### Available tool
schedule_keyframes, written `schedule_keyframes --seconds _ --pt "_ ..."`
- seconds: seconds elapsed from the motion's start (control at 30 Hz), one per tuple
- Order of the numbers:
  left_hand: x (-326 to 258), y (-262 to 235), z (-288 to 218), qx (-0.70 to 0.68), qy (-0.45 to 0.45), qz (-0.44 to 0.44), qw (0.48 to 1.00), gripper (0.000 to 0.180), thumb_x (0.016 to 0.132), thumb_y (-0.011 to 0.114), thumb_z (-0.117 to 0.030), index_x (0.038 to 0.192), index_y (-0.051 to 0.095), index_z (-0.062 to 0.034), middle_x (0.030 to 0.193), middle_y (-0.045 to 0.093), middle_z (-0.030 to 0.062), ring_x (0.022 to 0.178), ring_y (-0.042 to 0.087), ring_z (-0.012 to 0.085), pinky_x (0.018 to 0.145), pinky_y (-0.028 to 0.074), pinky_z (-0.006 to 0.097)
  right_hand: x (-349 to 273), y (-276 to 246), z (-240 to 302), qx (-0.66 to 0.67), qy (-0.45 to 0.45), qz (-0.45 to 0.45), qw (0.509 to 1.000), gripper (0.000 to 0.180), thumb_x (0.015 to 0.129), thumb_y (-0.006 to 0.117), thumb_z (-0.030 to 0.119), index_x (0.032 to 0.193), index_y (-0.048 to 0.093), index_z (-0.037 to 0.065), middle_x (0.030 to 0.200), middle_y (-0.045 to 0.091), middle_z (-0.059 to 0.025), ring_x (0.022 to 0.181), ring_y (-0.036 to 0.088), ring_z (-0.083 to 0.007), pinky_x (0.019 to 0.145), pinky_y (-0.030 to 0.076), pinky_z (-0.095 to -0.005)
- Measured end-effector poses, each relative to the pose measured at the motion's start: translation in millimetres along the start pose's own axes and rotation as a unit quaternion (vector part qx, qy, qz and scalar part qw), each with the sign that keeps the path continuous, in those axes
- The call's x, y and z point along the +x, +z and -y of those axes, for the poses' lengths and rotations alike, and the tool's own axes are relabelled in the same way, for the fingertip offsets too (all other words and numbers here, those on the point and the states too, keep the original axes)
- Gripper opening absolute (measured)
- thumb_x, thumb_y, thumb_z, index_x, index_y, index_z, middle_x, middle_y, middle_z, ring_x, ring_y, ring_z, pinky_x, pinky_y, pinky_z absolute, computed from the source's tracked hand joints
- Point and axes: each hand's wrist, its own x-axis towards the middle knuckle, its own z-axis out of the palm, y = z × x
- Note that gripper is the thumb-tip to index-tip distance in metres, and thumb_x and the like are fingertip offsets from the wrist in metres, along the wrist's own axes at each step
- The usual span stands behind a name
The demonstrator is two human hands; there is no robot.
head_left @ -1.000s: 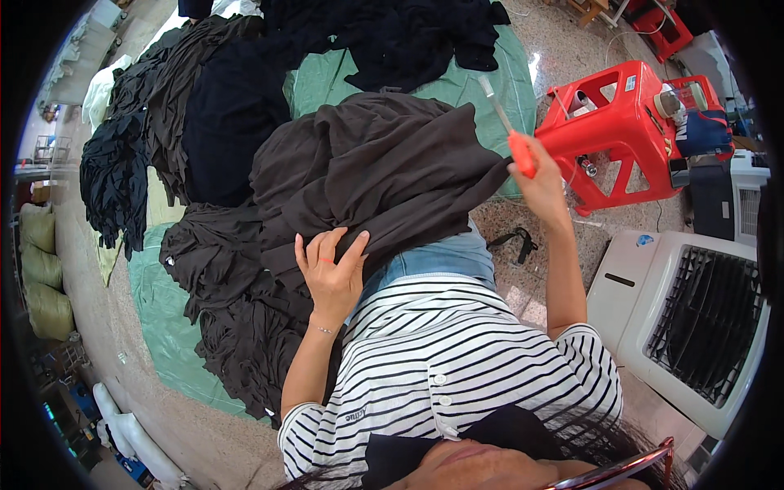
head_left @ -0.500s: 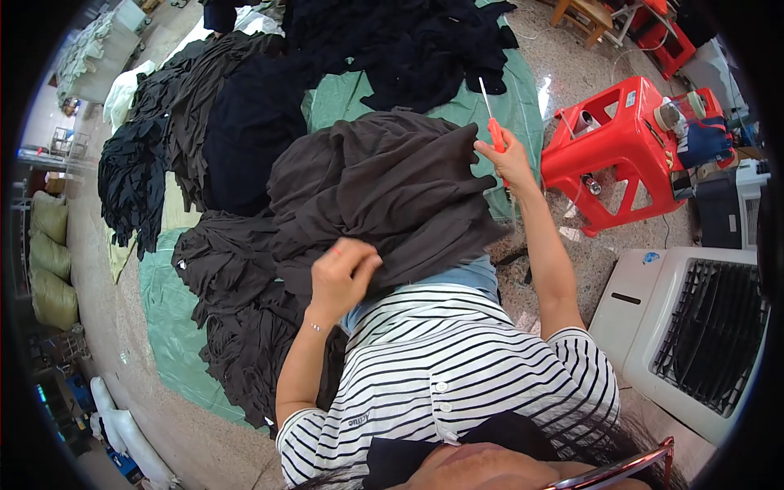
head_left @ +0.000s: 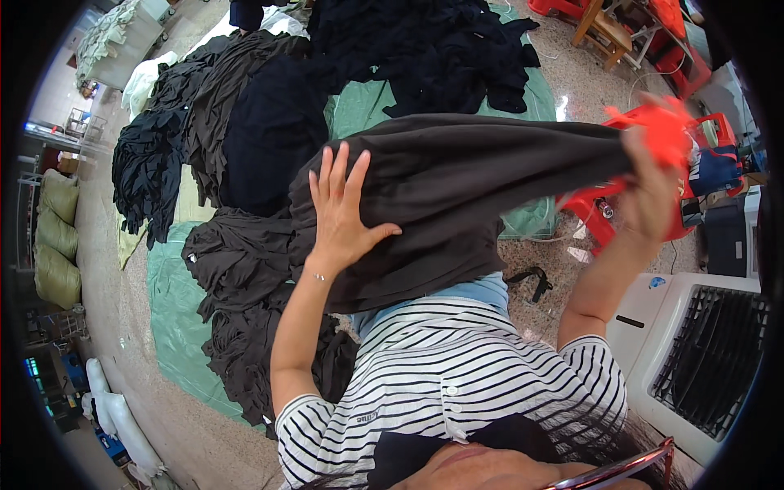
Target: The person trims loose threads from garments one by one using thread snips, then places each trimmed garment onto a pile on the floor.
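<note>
Two hands work one dark grey garment [head_left: 457, 188], which we hold raised over our lap, above the heaps of dark clothing [head_left: 245, 139] on the green sheet [head_left: 171, 302]. Our left hand [head_left: 343, 216] lies flat on its left part, fingers spread, gripping nothing. Our right hand [head_left: 653, 175] is clenched on its right end, with something orange; we cannot tell what. The garment's long axis runs left to right, tapering toward the right hand.

Stuffed olive-green sacks [head_left: 55, 245] stand stacked against the left wall; white filled bags [head_left: 114, 412] lie on the floor below. No labels, signs or screens can be made out.
</note>
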Motion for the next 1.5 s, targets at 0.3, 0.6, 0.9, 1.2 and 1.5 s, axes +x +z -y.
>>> schedule_keyframes --seconds 0.3,0.6,0.9,1.2,1.5 --pt "9.5 -31.3 -16.3 -0.197 0.002 0.450 0.871 0.104 0.058 0.085 -0.066 0.139 0.052 -0.0100 0.118 0.067 0.0209 0.112 0.062 0.0409 0.094 0.047 0.047 -0.3 -70.1 45.2 -0.029 -0.139 -0.086 0.986 0.062 0.085 0.074 -0.004 0.139 0.045 0.001 0.131 0.061 -0.0149 0.084 0.067 -0.0095 0.061 0.054 -0.0152" --pt "-17.0 -122.8 34.4 0.195 -0.110 -0.048 0.973 0.041 0.058 0.069 0.002 0.097 0.062 -0.0092 0.083 0.065 0.0127 0.084 0.063 0.0363 0.079 0.045 0.045 29.2 -2.6 -25.1 0.055 -0.004 0.080 0.995 0.060 0.087 0.071 -0.004 0.142 0.048 0.004 0.126 0.061 -0.0051 0.078 0.058 -0.0036 0.055 0.043 -0.0160" --pt "28.9 -215.5 -11.1 0.456 0.150 -0.333 0.812 0.032 0.088 0.063 -0.022 0.117 0.068 -0.0092 0.109 0.069 0.0058 0.102 0.066 0.0243 0.093 0.043 0.037 64.2 57.4 -63.7 0.103 -0.028 0.109 0.988 0.051 0.088 0.073 0.000 0.135 0.054 0.006 0.084 0.062 0.0036 0.069 0.053 -0.0034 0.061 0.042 -0.0180" --pt "-133.6 -30.3 -10.8 0.043 -0.032 0.296 0.954 0.049 0.082 0.073 -0.026 0.122 0.060 -0.0021 0.094 0.064 0.0160 0.090 0.065 0.0351 0.075 0.053 0.042 -54.0 -42.4 -246.4 -0.197 0.231 0.235 0.923 0.060 0.091 0.067 0.003 0.147 0.046 0.010 0.122 0.064 -0.0065 0.082 0.064 -0.0091 0.073 0.053 -0.0255" --pt "-3.6 -20.9 19.8 -0.067 -0.076 -0.018 0.995 0.006 0.090 0.067 -0.005 0.092 0.069 -0.0002 0.086 0.071 0.0115 0.074 0.069 0.0232 0.067 0.052 0.030 -102.6 -10.3 -149.8 -0.450 0.147 0.284 0.834 0.061 0.091 0.071 0.032 0.147 0.049 0.026 0.106 0.057 -0.0200 0.096 0.063 -0.0390 0.080 0.050 -0.0436"
